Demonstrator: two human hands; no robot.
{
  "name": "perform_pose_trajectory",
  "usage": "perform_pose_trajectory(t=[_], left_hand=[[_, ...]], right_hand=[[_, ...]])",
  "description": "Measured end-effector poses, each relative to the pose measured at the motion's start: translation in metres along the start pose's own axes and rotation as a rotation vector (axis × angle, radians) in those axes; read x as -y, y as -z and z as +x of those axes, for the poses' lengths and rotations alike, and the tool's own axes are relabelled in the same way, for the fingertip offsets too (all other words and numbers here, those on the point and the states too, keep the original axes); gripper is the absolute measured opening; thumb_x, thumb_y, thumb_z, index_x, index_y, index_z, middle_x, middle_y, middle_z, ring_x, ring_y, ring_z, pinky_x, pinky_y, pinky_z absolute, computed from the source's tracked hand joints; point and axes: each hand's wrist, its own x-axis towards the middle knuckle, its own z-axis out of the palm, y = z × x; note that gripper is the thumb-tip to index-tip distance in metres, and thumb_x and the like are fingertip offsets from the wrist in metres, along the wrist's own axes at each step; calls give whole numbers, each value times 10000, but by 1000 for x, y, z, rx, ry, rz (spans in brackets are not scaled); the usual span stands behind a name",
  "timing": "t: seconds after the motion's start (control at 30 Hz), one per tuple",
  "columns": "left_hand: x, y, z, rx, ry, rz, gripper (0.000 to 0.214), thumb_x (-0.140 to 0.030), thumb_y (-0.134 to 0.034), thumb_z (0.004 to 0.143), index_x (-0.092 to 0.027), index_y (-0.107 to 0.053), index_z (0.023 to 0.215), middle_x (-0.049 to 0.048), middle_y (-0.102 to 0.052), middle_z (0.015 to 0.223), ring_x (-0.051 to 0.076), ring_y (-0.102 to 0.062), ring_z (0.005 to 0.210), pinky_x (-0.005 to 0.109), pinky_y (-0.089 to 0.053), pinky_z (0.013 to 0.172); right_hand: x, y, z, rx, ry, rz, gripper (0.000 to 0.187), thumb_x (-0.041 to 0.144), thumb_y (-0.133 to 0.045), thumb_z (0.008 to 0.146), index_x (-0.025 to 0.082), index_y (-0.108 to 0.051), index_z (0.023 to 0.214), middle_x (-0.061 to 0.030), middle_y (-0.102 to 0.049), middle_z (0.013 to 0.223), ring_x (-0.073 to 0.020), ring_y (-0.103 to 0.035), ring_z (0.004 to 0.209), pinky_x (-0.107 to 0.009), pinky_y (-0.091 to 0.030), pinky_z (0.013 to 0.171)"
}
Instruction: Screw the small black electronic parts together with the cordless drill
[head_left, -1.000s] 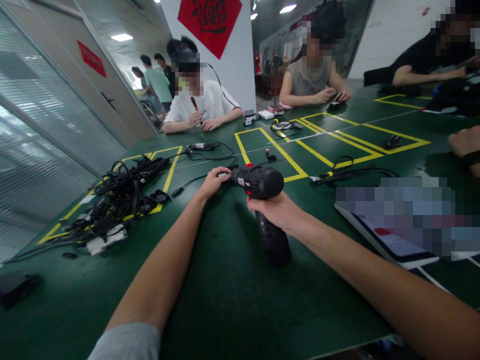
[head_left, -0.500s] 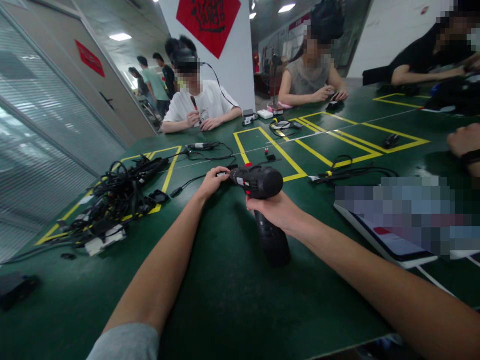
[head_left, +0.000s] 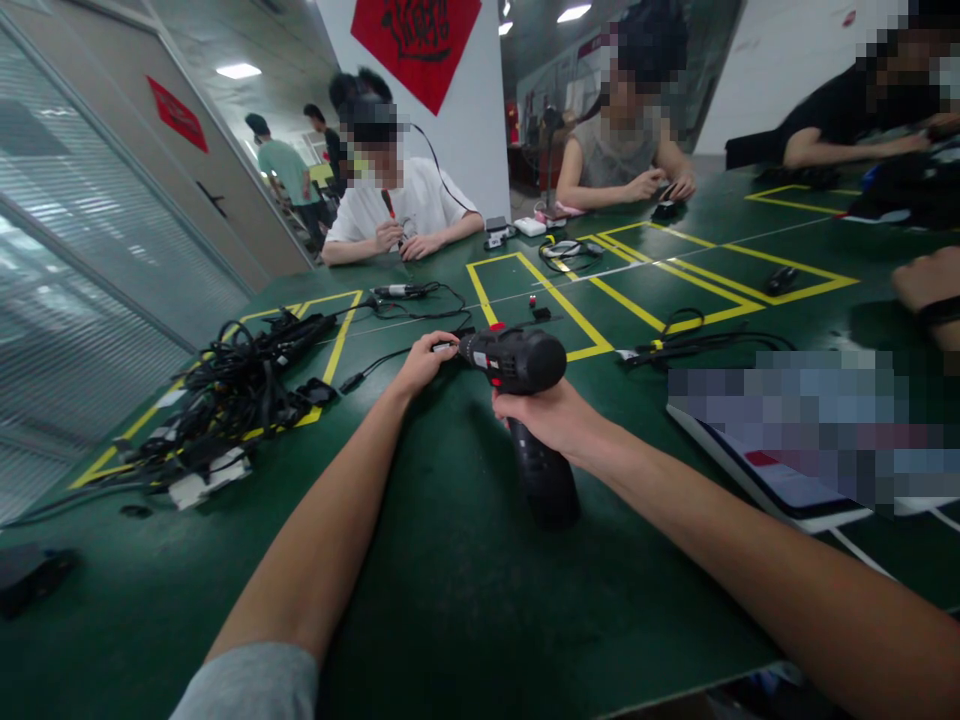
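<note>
My right hand (head_left: 544,415) is wrapped round the handle of a black cordless drill (head_left: 517,360) with red details. The drill points left and away, and its battery base hangs just above or on the green table (head_left: 465,600); I cannot tell which. At the drill's front end, my left hand (head_left: 429,360) is closed on a small black part with a pale label (head_left: 444,347). A black cable (head_left: 382,362) runs out to the left from near that hand. Whether the drill's tip touches the part is hidden.
A tangled heap of black cables (head_left: 255,380) lies left. On the right are a tablet-like device (head_left: 795,500), partly blurred, and a cable bundle (head_left: 697,345). A small black piece (head_left: 541,314) lies beyond the drill. Co-workers sit across the table, one holding a screwdriver (head_left: 388,205).
Both my hands and the drill stay in almost the same place. In the background, a standing person in green has shifted left.
</note>
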Motion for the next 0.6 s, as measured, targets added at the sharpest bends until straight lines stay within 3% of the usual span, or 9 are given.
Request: perform_pose_trajectory(t=[0.6], left_hand=[[-6,-1,-2,-8,-6,-2,300,-287,-636,684,-189,-710,957,33,-694,1003,206,-596,947,351,-452,942]], right_hand=[[1,1,-1,-9,-21,-13,92,141,-597,603,192,-521,597,15,-486,572,-143,-446,571,-308,-322,557]])
